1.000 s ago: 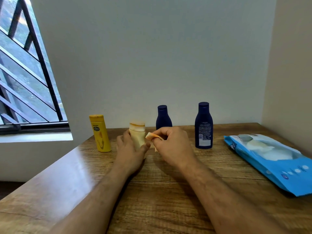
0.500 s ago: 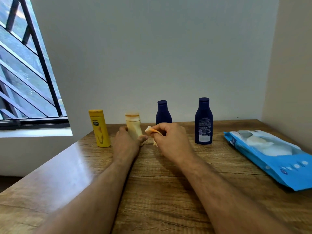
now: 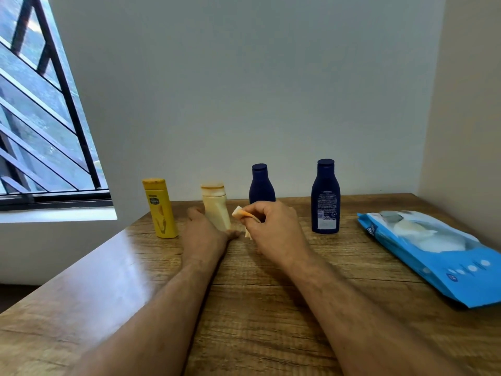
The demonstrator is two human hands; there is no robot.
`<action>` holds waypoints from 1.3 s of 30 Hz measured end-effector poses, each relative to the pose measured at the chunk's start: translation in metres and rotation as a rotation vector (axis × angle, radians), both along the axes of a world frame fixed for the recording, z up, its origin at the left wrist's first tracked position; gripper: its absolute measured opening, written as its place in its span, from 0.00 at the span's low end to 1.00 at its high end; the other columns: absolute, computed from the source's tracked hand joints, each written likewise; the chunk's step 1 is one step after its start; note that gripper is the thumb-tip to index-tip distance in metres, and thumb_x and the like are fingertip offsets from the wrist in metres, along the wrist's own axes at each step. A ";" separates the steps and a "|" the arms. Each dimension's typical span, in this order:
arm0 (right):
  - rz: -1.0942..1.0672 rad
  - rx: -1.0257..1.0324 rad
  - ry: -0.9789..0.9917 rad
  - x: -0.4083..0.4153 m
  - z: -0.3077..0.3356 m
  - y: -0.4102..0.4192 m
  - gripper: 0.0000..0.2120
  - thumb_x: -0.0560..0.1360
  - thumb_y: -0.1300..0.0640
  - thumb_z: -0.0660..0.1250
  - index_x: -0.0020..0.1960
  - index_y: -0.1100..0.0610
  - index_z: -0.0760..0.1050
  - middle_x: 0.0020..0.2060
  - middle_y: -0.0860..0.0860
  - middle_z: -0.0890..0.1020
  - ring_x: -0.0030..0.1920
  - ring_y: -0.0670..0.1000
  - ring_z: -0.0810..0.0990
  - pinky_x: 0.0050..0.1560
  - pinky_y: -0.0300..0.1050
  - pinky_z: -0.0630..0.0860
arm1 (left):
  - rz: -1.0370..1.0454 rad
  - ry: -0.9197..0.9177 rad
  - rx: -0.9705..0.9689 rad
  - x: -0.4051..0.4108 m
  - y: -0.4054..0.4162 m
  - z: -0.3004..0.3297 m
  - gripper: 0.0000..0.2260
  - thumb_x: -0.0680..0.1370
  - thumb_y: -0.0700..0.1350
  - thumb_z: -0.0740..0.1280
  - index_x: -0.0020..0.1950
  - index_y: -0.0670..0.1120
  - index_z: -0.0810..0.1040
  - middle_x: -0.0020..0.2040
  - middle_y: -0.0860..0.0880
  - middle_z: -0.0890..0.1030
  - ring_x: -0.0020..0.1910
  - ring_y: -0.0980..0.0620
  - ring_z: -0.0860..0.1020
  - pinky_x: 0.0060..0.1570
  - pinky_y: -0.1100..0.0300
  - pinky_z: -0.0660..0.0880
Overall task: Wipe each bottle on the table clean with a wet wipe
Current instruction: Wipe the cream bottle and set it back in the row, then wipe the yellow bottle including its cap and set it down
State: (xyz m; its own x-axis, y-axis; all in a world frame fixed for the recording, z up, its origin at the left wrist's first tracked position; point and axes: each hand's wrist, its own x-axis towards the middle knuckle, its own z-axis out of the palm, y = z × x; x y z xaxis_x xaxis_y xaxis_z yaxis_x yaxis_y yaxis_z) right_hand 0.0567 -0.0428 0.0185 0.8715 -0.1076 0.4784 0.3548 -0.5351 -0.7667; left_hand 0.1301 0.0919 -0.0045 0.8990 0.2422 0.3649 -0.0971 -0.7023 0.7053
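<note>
Pinching the wet wipe (image 3: 245,217) in my right hand (image 3: 273,229), I rest my left hand (image 3: 204,237), fingers spread, around the cream bottle (image 3: 215,206) on the table (image 3: 257,308).

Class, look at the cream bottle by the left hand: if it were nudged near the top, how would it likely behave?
The cream bottle is tall, narrow-based and already leaning, so it would probably tip. Its smooth plastic likely slides on the glossy table. The left hand at its base may steady it.

Yellow bottle (image 3: 160,208), cream bottle (image 3: 215,206) (perhaps orange-rimmed), two navy.
</note>
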 end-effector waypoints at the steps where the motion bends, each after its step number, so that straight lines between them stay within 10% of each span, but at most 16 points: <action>1: 0.007 -0.013 0.011 -0.001 0.000 0.001 0.09 0.78 0.53 0.69 0.57 0.47 0.82 0.51 0.43 0.82 0.50 0.40 0.78 0.41 0.27 0.69 | 0.005 0.006 -0.011 -0.002 0.000 0.000 0.48 0.60 0.60 0.83 0.69 0.41 0.63 0.64 0.42 0.77 0.61 0.41 0.78 0.57 0.46 0.79; 11: 0.034 -0.011 0.030 -0.007 0.003 0.003 0.10 0.78 0.52 0.69 0.58 0.47 0.82 0.54 0.44 0.83 0.53 0.41 0.77 0.45 0.27 0.68 | 0.108 -0.232 -0.360 -0.018 0.036 -0.001 0.25 0.72 0.43 0.78 0.60 0.46 0.66 0.52 0.47 0.76 0.52 0.46 0.77 0.48 0.55 0.70; 26: 0.089 0.018 0.006 0.000 -0.002 0.008 0.08 0.77 0.51 0.69 0.56 0.45 0.82 0.50 0.42 0.82 0.50 0.41 0.78 0.46 0.32 0.74 | 0.230 -0.253 -0.476 0.033 0.067 0.005 0.42 0.70 0.49 0.80 0.76 0.42 0.61 0.74 0.41 0.70 0.71 0.39 0.70 0.69 0.47 0.68; 39: 0.039 0.018 -0.126 -0.006 0.006 0.004 0.09 0.78 0.54 0.69 0.57 0.47 0.83 0.50 0.40 0.83 0.49 0.38 0.78 0.44 0.27 0.73 | 0.021 -0.338 -0.526 0.003 0.049 0.015 0.29 0.68 0.54 0.80 0.65 0.49 0.74 0.59 0.50 0.81 0.54 0.51 0.79 0.56 0.55 0.76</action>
